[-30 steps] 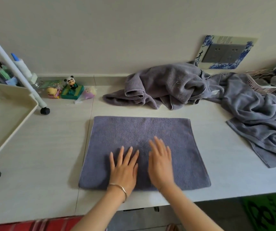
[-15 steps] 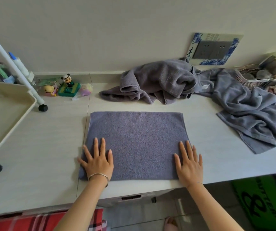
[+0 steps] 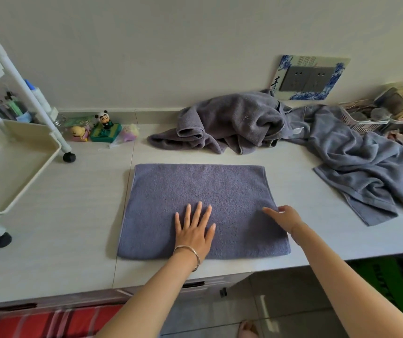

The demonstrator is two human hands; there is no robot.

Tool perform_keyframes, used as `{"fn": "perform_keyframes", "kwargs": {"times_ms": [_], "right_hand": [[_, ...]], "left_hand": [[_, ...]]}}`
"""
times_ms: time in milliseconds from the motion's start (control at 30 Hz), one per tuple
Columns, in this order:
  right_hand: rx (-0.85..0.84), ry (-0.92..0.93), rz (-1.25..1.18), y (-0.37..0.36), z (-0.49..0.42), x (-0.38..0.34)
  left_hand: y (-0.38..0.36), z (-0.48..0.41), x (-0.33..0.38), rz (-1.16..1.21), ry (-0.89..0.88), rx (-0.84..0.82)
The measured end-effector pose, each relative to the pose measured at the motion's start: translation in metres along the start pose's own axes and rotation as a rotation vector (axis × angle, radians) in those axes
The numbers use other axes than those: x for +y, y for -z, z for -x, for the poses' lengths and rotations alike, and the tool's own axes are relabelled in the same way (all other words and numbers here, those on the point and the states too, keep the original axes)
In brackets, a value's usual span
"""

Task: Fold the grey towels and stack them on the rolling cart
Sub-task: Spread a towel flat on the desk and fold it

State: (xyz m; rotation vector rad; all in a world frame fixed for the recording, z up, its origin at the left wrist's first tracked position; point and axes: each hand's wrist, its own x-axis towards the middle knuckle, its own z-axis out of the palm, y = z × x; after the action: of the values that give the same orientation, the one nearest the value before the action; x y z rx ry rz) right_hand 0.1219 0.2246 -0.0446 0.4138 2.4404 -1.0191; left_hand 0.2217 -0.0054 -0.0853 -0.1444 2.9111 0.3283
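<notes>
Folded grey towel (image 3: 195, 191) lies flat on the surface (image 3: 73, 203) — left hand (image 3: 194, 230) pressed flat on it, fingers spread. Right hand (image 3: 287, 217) at its right edge, thumb on top — can't tell if it's gripping.

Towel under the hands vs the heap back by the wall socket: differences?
The folded towel lies flat as a neat rectangle; the crumpled towel is a wrinkled heap. The folded towel sits near the front edge of the counter; the crumpled towel lies back by the wall. The left hand rests flat on the folded towel; no hand touches the crumpled towel. Both are grey.
</notes>
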Motion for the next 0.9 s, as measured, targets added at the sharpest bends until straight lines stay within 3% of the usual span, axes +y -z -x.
{"fn": "perform_keyframes", "kwargs": {"times_ms": [167, 267, 500, 600, 667, 733, 800, 867, 900], "right_hand": [[-0.114, 0.112, -0.064, 0.017, 0.002, 0.01], [-0.143, 0.151, -0.137, 0.022, 0.001, 0.01], [-0.414, 0.185, -0.513, 0.034, 0.015, -0.022], [-0.489, 0.272, -0.612, 0.035, 0.034, -0.057], [-0.497, 0.347, -0.618, 0.03, 0.048, -0.084], [-0.486, 0.414, -0.605, 0.021, 0.06, -0.108], [-0.46, 0.456, -0.582, 0.004, 0.069, -0.129], [-0.426, 0.481, -0.502, -0.022, 0.076, -0.148], [-0.406, 0.499, -0.444, -0.036, 0.078, -0.156]], "left_hand": [[0.0, 0.001, 0.004, 0.041, -0.011, -0.017], [0.0, -0.008, 0.009, 0.032, -0.016, 0.069], [-0.012, -0.017, 0.011, 0.052, -0.046, 0.033], [0.003, -0.021, 0.006, 0.235, -0.039, -0.059], [0.02, -0.019, -0.007, 0.507, -0.025, -0.016], [0.033, -0.009, -0.032, 0.656, 0.063, 0.146], [0.041, 0.003, -0.068, 0.597, 0.216, 0.24], [0.04, 0.011, -0.104, 0.611, 0.358, 0.186], [0.043, 0.016, -0.116, 0.753, 0.417, 0.166]]}}
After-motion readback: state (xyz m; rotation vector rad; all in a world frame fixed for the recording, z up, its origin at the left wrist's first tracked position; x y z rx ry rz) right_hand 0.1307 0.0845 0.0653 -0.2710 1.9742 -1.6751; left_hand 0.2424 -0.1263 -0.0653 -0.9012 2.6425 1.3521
